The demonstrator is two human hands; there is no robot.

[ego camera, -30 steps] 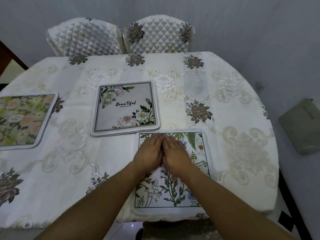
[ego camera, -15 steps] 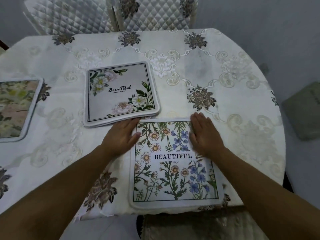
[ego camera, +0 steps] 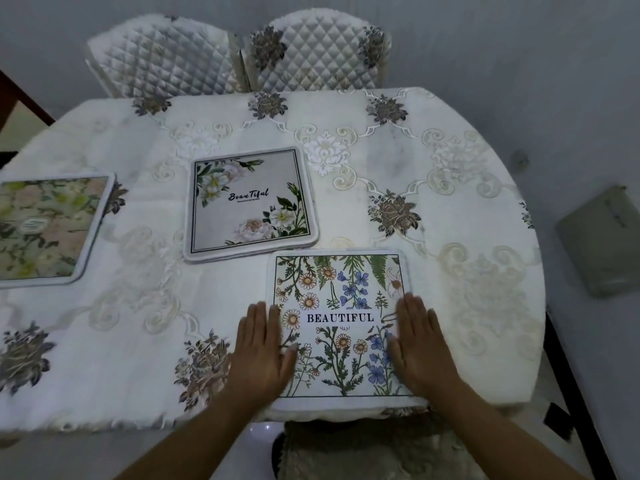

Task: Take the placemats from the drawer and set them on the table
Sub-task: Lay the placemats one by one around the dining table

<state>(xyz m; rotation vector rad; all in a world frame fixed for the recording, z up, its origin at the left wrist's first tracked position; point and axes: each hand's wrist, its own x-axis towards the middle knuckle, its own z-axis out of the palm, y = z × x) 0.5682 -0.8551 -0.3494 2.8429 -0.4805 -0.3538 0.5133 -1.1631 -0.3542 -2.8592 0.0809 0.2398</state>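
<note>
Three placemats lie flat on the table (ego camera: 450,161). The nearest, a wildflower placemat (ego camera: 341,306) with the word BEAUTIFUL, sits at the front edge. My left hand (ego camera: 261,355) lies flat on its left border, fingers spread. On its right border my right hand (ego camera: 420,344) rests flat the same way. Neither hand grips anything. A grey placemat (ego camera: 247,202) with white flowers lies just beyond and to the left. A green and pink floral placemat (ego camera: 48,226) lies at the far left, cut off by the frame.
A white embroidered tablecloth covers the round table. Two quilted chairs (ego camera: 239,53) stand at the far side. A chair seat (ego camera: 363,448) sits below the front edge. A grey-green box (ego camera: 602,237) lies on the floor to the right.
My hands moved apart from the middle of the wildflower placemat to its left and right borders, then slid back toward me along them. The placemat stayed in place.
</note>
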